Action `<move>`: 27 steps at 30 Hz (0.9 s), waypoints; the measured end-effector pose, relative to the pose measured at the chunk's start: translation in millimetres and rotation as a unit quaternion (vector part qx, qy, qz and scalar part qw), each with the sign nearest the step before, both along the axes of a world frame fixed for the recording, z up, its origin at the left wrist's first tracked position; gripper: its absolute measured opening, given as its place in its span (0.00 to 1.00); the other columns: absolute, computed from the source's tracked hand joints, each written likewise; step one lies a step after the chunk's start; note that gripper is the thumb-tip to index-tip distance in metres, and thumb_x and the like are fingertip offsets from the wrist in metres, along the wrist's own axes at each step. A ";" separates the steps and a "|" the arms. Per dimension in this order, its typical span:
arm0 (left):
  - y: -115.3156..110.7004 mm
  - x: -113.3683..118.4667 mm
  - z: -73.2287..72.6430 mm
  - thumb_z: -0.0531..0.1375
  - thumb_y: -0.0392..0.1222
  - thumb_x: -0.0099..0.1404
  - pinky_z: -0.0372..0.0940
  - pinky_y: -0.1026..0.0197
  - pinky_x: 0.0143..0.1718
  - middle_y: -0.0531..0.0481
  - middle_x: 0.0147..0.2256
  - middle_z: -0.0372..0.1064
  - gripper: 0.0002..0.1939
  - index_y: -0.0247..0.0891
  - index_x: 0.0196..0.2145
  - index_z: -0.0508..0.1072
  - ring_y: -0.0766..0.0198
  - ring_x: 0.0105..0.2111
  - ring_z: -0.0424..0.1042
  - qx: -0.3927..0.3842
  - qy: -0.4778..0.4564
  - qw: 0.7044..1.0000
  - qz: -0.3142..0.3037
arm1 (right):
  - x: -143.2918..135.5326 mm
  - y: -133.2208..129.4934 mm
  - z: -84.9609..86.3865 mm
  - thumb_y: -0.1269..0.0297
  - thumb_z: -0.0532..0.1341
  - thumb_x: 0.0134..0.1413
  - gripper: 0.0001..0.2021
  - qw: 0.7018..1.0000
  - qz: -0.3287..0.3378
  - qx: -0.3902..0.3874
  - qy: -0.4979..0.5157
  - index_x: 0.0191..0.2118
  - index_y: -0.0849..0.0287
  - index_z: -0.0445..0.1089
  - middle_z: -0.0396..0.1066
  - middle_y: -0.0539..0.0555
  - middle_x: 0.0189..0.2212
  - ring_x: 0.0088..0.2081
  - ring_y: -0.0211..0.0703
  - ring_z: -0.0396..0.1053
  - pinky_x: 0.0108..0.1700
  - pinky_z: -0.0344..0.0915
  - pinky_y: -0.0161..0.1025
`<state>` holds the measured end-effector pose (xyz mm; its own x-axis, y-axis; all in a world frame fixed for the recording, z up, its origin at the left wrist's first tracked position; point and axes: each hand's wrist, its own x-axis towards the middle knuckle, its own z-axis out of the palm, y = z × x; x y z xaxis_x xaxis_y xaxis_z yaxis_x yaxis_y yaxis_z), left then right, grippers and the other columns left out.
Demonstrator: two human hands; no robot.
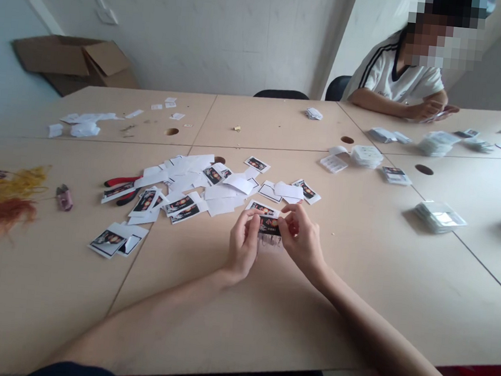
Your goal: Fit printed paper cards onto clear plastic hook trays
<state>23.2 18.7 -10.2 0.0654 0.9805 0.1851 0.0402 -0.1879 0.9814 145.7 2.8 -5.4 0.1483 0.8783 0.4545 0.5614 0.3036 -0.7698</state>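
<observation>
Between my two hands is a small item with a dark printed label (270, 226); its lower part looks clear, with thin dark curved lines that I cannot make out. My left hand (243, 245) grips its left side, thumb on the front. On the opposite side, the thumb and fingers of my right hand (302, 240) pinch the upper right corner. Just behind my hands lies a printed card (263, 207), partly covered by them. A loose heap of white papers (185, 173) and dark printed cards (181, 206) spreads out beyond my left hand.
Red-handled pliers (128, 198) lie partly under the cards. Farther left are a pink tool (64, 198) and yellow and rust-coloured strands (6, 194). Stacks of clear plastic cases (440, 217) stand to the right. Across the table (199, 348) a person (403, 78) handles something flat.
</observation>
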 end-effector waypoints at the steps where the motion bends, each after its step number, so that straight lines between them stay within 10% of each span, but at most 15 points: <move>1: 0.0 0.0 0.1 0.51 0.49 0.59 0.55 0.73 0.10 0.53 0.21 0.65 0.13 0.38 0.36 0.66 0.73 0.14 0.62 -0.001 -0.001 1.000 0.000 | -0.2 0.1 -0.1 0.70 0.51 0.49 0.05 1.000 -0.003 0.000 0.001 0.35 0.57 0.58 0.58 0.44 0.17 0.18 0.31 0.56 0.23 0.57 0.29; 27: 1.1 -0.3 -2.3 0.50 0.48 0.60 0.64 0.68 0.24 0.49 0.30 0.68 0.12 0.40 0.37 0.66 0.66 0.27 0.68 0.012 0.021 1.000 0.003 | -0.7 2.0 -2.1 0.69 0.51 0.49 0.05 1.000 -0.014 -0.008 0.008 0.35 0.57 0.57 0.58 0.44 0.17 0.18 0.32 0.58 0.23 0.57 0.30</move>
